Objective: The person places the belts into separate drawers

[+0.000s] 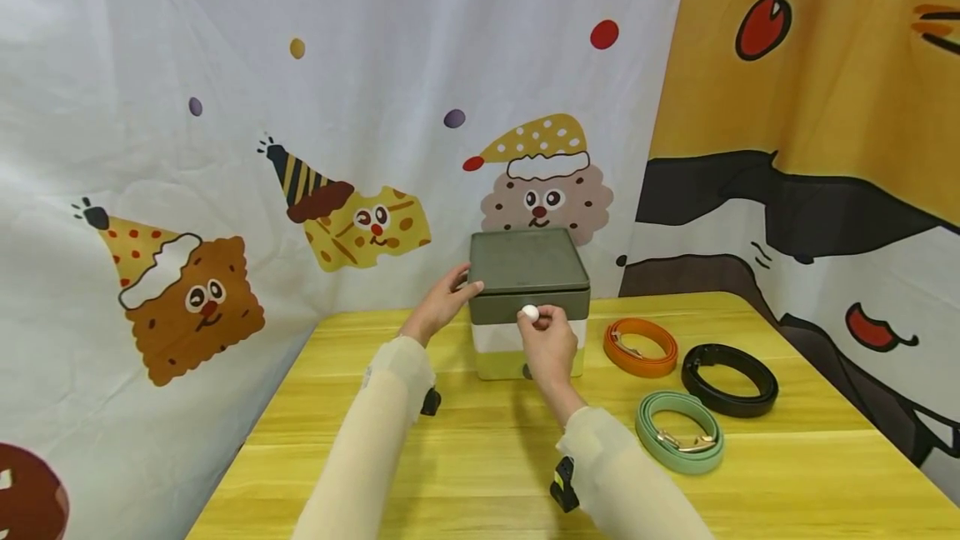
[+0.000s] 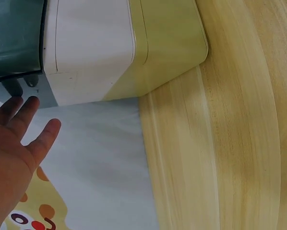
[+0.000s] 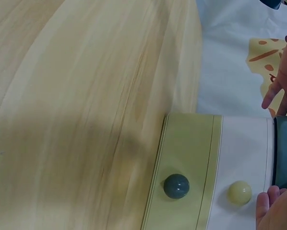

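Observation:
A small three-drawer cabinet (image 1: 528, 261) stands at the back of the table, its tiers dark green, white and yellow-green from top to bottom. With thumb and fingertips my right hand (image 1: 551, 348) pinches the white round knob (image 1: 531, 312) on the top drawer. Fingers extended, my left hand (image 1: 442, 302) is at the cabinet's upper left side, its thumb near the front edge. In the right wrist view, a pale yellow knob (image 3: 239, 192) shows on the white drawer and a dark knob (image 3: 176, 186) on the lowest one. The top knob is hidden there.
Right of the cabinet lie three coiled belts: an orange belt (image 1: 641, 348), a black belt (image 1: 730, 380) and a green belt (image 1: 680, 432). Behind the wooden table (image 1: 480, 473) hangs a white curtain (image 1: 375, 48) printed with cartoons.

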### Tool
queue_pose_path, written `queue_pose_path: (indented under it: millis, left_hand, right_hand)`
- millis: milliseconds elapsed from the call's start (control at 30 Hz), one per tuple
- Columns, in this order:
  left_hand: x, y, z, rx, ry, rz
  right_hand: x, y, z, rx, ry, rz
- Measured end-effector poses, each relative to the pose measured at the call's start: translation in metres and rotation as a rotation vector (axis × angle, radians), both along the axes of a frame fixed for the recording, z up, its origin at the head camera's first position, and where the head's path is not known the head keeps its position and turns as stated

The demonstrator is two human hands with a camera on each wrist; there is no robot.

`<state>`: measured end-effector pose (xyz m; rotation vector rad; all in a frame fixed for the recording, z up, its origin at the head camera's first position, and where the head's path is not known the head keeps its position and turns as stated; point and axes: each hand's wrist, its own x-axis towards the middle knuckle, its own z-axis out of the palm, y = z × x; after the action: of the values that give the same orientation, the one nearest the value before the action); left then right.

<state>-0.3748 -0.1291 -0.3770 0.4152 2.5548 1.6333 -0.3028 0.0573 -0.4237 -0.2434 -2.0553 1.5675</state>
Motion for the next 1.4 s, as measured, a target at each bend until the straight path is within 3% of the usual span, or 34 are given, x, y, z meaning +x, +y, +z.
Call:
queue_pose_path:
  millis: [500, 1400]
  left_hand:
    - [0.002, 0.000, 0.003, -0.015, 0.005, -0.018]
    - [0.003, -0.006, 0.012, -0.089, -0.054, -0.077]
  right_hand:
    - [0.016, 0.003, -0.003, -0.012, 0.040, 0.004]
    - [0.049, 0.008, -0.008, -0.004, 0.086, 0.041]
